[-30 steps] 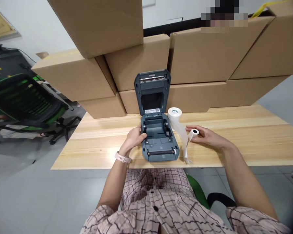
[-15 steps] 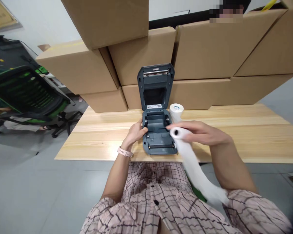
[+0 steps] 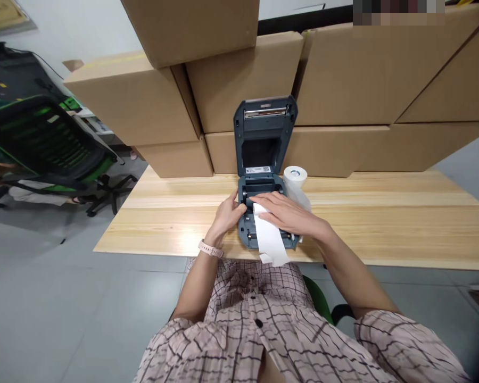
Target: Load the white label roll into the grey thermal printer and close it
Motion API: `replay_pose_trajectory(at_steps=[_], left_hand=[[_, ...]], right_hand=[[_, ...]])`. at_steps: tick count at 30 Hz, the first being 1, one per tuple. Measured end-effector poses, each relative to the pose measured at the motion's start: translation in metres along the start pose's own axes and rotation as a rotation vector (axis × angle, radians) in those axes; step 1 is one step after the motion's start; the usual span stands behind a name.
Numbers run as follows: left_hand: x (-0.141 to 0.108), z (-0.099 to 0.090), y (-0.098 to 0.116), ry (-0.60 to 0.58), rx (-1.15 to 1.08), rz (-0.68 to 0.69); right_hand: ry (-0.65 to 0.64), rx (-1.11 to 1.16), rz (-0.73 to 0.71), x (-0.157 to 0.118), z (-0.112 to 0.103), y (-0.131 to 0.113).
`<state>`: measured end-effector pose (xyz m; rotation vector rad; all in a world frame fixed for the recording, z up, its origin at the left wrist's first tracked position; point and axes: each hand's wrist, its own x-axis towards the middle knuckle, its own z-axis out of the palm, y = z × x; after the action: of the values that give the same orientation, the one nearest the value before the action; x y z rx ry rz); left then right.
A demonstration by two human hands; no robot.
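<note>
A dark grey label printer [image 3: 245, 237] stands at the table's front with its lid [image 3: 259, 130] tipped back. My left hand [image 3: 225, 215] grips the printer's left edge, thumb on top of the rim. A small white paper roll [image 3: 268, 234] is in my right hand [image 3: 289, 213], over the printer's open bay. Its loose strip hangs forward across the printer's front edge and past the table edge. My palm and fingers cover part of the roll and bay. Behind my right hand, a larger white label roll [image 3: 295, 174] stands by the printer's right side with a strip trailing down.
Cardboard boxes [image 3: 239, 85] are stacked along the back of the wooden table [image 3: 383, 213], one set higher at upper left. A black and green office chair [image 3: 48, 141] is at the left, with a person partly visible there. Another person is behind the boxes.
My right hand has brought the paper roll leftward from the printer's right side to over its bay. The trailing strip now lies across the printer's front. My left hand stays on the printer.
</note>
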<state>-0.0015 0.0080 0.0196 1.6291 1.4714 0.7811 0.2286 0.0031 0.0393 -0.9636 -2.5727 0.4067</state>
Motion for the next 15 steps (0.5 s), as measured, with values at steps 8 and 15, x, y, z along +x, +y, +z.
replay_pose_trajectory(at_steps=[8,15], left_hand=[[-0.001,0.003,-0.003,0.012,-0.087,0.04],[0.0,0.005,-0.005,0.026,-0.101,0.015]], right_hand=[[0.173,-0.084,0.031,-0.007,0.0,-0.021],[0.217,-0.047,0.012,-0.038,0.018,-0.051]])
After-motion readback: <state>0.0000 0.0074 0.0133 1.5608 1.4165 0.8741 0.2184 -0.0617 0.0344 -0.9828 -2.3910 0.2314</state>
